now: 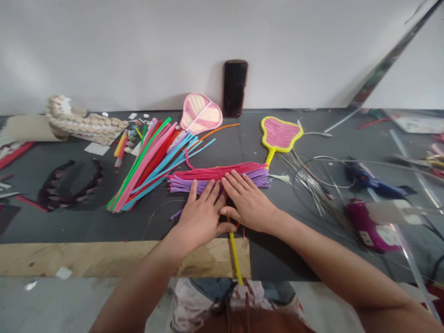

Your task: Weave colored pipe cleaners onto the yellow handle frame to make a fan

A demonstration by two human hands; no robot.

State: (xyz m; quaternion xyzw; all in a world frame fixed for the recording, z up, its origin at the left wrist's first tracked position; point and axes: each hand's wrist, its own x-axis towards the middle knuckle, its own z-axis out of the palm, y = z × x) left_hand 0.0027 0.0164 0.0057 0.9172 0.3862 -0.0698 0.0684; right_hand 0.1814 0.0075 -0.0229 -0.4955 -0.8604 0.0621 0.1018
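My left hand (201,212) lies flat, fingers spread, on the near side of a row of purple pipe cleaners (182,184). Beside it my right hand (247,200) rests with fingers stretched over the same bundle, its fingertips close to the pink-red pipe cleaners (204,173). The two hands meet at the thumbs. From beneath them a yellow wrapped stem (235,259) runs toward my body and past the table edge. Whatever lies under my palms is hidden. A yellow-rimmed pink panel on a stem (281,134) stands just beyond the bundle's right end.
Left of my hands lies a fan of coloured pipe cleaners (149,166), with a dark braided headband (71,187) farther left. A phone (235,88) leans on the wall by a pink-edged panel (201,113). On the right are loose wires (310,182) and a magenta glue gun (373,226).
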